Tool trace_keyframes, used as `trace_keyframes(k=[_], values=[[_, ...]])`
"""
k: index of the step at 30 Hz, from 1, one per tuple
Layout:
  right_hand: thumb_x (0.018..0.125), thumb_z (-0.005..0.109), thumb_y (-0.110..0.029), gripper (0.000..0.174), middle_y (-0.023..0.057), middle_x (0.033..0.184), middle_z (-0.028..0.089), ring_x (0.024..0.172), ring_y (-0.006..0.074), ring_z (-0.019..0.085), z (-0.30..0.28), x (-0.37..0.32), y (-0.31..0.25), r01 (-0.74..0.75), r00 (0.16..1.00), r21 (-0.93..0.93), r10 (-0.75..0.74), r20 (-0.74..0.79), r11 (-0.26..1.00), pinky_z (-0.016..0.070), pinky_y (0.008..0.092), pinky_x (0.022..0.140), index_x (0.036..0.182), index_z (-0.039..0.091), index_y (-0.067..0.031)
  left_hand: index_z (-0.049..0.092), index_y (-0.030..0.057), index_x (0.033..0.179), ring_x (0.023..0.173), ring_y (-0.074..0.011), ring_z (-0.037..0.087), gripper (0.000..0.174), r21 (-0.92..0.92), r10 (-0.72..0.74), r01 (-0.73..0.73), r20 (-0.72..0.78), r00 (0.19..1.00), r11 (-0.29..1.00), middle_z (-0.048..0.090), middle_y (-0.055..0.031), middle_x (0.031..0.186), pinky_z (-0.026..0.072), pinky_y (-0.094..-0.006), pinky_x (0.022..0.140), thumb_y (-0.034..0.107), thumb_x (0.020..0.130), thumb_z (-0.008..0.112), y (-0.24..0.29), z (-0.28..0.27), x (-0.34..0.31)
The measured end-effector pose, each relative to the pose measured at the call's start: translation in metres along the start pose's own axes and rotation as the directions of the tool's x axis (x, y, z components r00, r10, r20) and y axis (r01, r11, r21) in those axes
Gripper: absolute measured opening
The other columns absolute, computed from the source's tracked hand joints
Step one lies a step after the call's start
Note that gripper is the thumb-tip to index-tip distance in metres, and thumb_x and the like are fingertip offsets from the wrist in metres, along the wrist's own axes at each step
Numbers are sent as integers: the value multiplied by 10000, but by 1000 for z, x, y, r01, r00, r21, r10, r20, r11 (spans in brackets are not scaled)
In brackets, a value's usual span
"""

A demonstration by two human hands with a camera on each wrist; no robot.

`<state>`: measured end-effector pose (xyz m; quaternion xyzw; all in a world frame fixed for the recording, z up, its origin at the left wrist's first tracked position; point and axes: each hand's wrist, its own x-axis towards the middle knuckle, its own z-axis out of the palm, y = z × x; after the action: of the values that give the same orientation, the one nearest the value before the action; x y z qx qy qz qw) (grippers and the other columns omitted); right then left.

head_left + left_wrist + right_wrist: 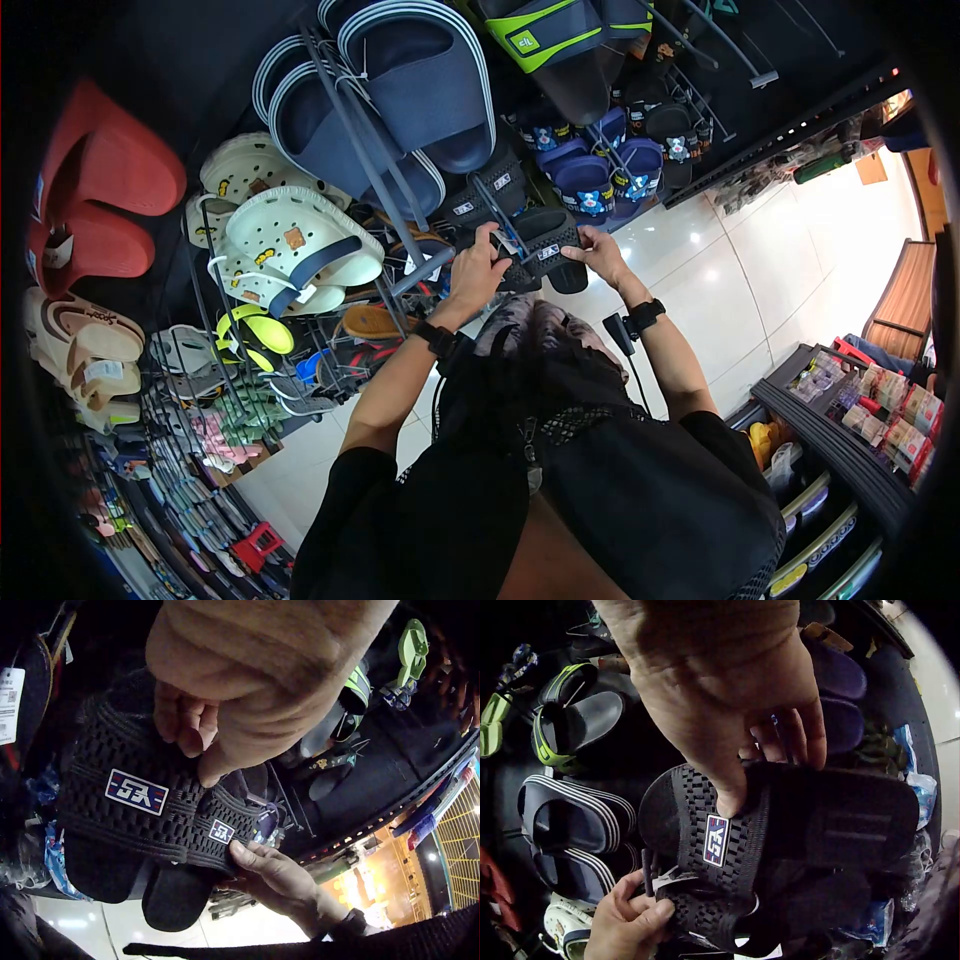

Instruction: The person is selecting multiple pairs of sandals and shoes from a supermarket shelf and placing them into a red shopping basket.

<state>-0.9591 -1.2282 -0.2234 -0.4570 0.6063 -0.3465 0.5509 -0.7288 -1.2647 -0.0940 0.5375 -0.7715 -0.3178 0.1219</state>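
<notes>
Black slides (157, 829), held side by side

Through my left-wrist feed I see both close together, rounded sole ends (176, 900) downward. Each broad strap (97, 761) is basket-woven and carries a white-edged badge (136, 792) with blue and red around pale lettering.

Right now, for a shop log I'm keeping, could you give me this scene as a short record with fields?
Item in hand: black slides with woven straps
Badge: rectangular, white-bordered, on the strap
Left hand: holds one slide, thumb at its strap
Right hand: grips the other, thumb on its strap
Nearby: navy slides with white stripes, pale clogs, red slides
Floor: pale, glossy tiles
Unclear: whether the pair is fully unhooked
</notes>
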Motion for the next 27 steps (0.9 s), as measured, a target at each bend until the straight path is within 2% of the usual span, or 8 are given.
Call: trace_keyframes(k=[9,12,14,15,18,19,25,27], values=[[656,758,-256,372,-5,666,428,613,120,398,18,32,-3,18,995,184,1,-102,983,370,264,579,832,542,-10,431,58,1134,618,-278,600,530,116,-41,47,-49,998,992,602,-88,639,456,-385,573,97,674,692,-19,-6,35],[654,757,-230,384,9,708,513,647,118,474,21,50,-6,-25,992,99,37,-123,995,404,261,616,892,563,0,432,61,1133,615,-280,600,527,141,-59,66,-49,997,988,602,-87,640,459,-388,580,102,676,691,-25,-11,55],[652,753,-225,437,51,812,599,732,130,554,24,62,-8,8,995,232,15,-100,973,437,263,668,973,567,7,429,61,1135,621,-278,600,529,190,-48,59,-59,997,980,603,-80,637,463,-385,584,109,677,690,-28,-14,69],[639,753,-259,527,112,918,624,825,182,593,21,59,-26,-11,993,200,35,-117,980,453,293,721,1047,551,8,431,60,1133,631,-273,602,527,194,-84,98,-79,993,976,603,-74,637,462,-381,590,112,678,691,-31,-16,76],[671,748,-209,504,56,837,595,740,126,546,30,82,-27,-13,984,14,16,-178,1000,445,254,678,1053,523,30,438,59,1130,649,-228,585,524,154,-149,164,-106,983,974,575,-51,652,455,-345,614,117,678,698,-40,-18,91],[665,747,-249,572,100,879,608,779,167,574,30,86,-31,-34,985,-61,23,-171,998,456,269,712,1097,503,35,438,55,1134,648,-210,564,524,145,-147,165,-128,981,976,548,-47,662,449,-337,624,118,683,697,-49,-17,96],[714,695,-277,619,174,995,601,900,241,593,36,95,-55,-38,960,-183,-14,-278,982,453,298,808,1208,439,-5,438,14,880,662,-231,534,366,193,-231,277,-230,945,941,508,-55,705,441,-367,660,146,676,712,-77,-9,117],[728,667,-288,606,183,1013,590,920,268,579,36,96,-49,15,962,-95,-40,-270,995,443,312,816,1214,431,-14,444,13,897,666,-229,542,358,191,-222,269,-235,946,944,516,-57,715,442,-369,660,142,683,701,-94,0,124]])
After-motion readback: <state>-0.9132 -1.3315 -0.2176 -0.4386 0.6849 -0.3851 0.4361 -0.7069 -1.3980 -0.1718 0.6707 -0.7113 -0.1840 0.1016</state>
